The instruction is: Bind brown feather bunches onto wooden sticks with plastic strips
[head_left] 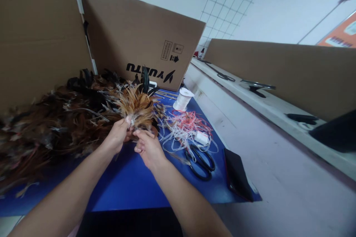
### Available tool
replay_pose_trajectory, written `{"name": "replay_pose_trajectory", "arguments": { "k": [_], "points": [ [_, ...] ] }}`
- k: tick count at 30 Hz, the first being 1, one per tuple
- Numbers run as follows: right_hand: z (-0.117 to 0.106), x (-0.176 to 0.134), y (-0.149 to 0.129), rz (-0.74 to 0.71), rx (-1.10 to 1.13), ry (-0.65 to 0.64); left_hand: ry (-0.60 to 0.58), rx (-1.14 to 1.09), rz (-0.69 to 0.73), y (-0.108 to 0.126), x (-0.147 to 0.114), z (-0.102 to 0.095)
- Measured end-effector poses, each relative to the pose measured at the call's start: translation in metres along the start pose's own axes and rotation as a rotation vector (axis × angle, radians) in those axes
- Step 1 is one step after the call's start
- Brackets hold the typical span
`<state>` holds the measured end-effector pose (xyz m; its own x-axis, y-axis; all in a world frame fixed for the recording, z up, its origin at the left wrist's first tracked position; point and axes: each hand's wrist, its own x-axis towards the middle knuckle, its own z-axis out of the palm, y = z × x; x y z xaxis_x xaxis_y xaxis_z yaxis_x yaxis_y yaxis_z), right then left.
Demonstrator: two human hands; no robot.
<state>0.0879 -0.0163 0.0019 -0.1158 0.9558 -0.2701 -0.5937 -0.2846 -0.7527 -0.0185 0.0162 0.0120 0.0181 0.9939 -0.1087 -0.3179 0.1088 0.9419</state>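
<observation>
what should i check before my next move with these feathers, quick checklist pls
1. Left hand gripping the tan feather bunch: ok, closed around its base.
2. Right hand holding something: cannot tell, its fingertips are pinched at the bunch's base, but anything between them is too small to see.
3. Strands untangled: not ok, red and white lie in a loose heap.
4. Scissors clear of strands: not ok, their far end lies among them.
5. White spool upright: ok.

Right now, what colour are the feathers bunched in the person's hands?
The feathers are golden brown; the head view, the only one, shows them.
</observation>
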Motion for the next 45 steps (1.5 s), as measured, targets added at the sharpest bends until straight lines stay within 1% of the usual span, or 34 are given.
{"name": "replay_pose_trajectory", "arguments": {
  "k": [3, 5, 7, 10, 12, 13, 14, 16, 18, 20, 23, 25, 27, 31, 37, 39, 42, 45],
  "points": [
    [-0.003, 0.008, -0.007, -0.089, -0.059, 0.084, -0.034, 0.039, 0.006, -0.002, -0.001, 0.001],
    [-0.003, 0.014, -0.012, -0.125, -0.077, 0.137, -0.024, 0.069, 0.008, -0.005, -0.001, 0.003],
    [-0.001, 0.018, -0.014, -0.136, -0.076, 0.160, -0.008, 0.106, 0.018, -0.007, -0.001, 0.004],
    [0.001, 0.019, -0.011, -0.146, -0.088, 0.142, 0.027, 0.196, 0.069, -0.011, 0.002, 0.003],
    [0.000, 0.018, -0.007, -0.151, -0.164, 0.101, 0.074, 0.335, 0.134, -0.013, 0.004, 0.001],
    [-0.002, 0.017, -0.005, -0.162, -0.237, 0.084, 0.098, 0.413, 0.166, -0.014, 0.005, -0.001],
    [-0.004, 0.016, -0.004, -0.193, -0.337, 0.071, 0.119, 0.485, 0.194, -0.014, 0.006, -0.002],
    [-0.009, 0.012, -0.005, -0.325, -0.611, 0.061, 0.149, 0.589, 0.238, -0.015, 0.007, -0.003],
    [-0.012, 0.008, -0.011, -0.494, -0.957, 0.063, 0.163, 0.668, 0.268, -0.014, 0.008, -0.003],
    [-0.012, 0.002, -0.021, -0.626, -1.312, 0.052, 0.160, 0.757, 0.294, -0.012, 0.007, -0.001],
    [-0.009, -0.006, -0.037, -0.733, -1.748, 0.002, 0.129, 0.869, 0.319, -0.008, 0.003, 0.003],
    [-0.006, -0.010, -0.045, -0.769, -1.934, -0.037, 0.104, 0.927, 0.329, -0.007, 0.001, 0.005],
    [-0.005, -0.013, -0.050, -0.803, -2.056, -0.058, 0.078, 0.970, 0.333, -0.007, -0.001, 0.006],
    [-0.007, -0.019, -0.050, -0.875, -2.187, -0.069, 0.035, 1.022, 0.340, -0.008, -0.003, 0.007],
    [-0.015, -0.028, -0.030, -0.935, -2.260, 0.006, 0.031, 1.048, 0.341, -0.010, -0.001, 0.005],
    [-0.016, -0.030, -0.028, -0.970, -2.285, 0.001, 0.018, 1.051, 0.347, -0.012, 0.000, 0.004],
    [-0.013, -0.032, -0.036, -0.997, -2.328, -0.074, -0.025, 1.049, 0.370, -0.015, 0.000, 0.003],
    [-0.005, -0.030, -0.054, -1.006, -2.353, -0.201, -0.081, 1.037, 0.401, -0.018, -0.002, 0.003]
  ]
}}
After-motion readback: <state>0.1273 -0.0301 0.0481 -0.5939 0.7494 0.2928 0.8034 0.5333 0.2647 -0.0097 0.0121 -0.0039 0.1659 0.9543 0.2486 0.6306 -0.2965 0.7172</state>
